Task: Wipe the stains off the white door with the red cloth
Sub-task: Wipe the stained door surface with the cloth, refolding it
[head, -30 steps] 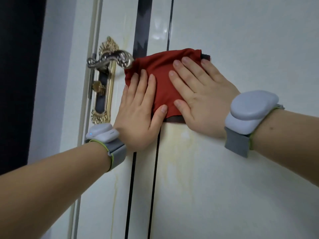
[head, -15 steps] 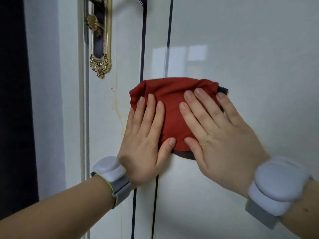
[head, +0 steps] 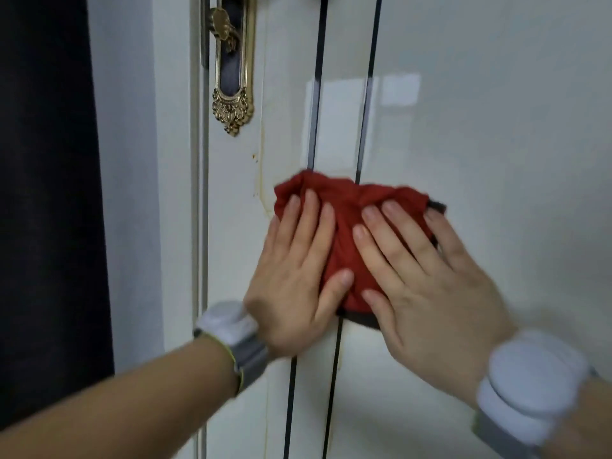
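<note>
A red cloth [head: 344, 226] is pressed flat against a white door [head: 496, 144] by two bare hands.

Nearest, two forearms are seen, each banded with a grey wrist device [head: 533, 389]. The left hand [head: 294, 276] and right hand [head: 427, 283] are laid side by side on the cloth, fingers spread and flat, nothing pinched. The cloth is bunched and creased beneath them, so it is judged soft, light and limp; it is best held by broad palm pressure, since it would likely slide on the glossy panel. It is spread across two dark vertical strips [head: 331, 376]. A yellowish stain streak [head: 261, 180] is seen just left of it. Farther up, an ornate brass handle plate [head: 231, 77] is mounted.
</note>
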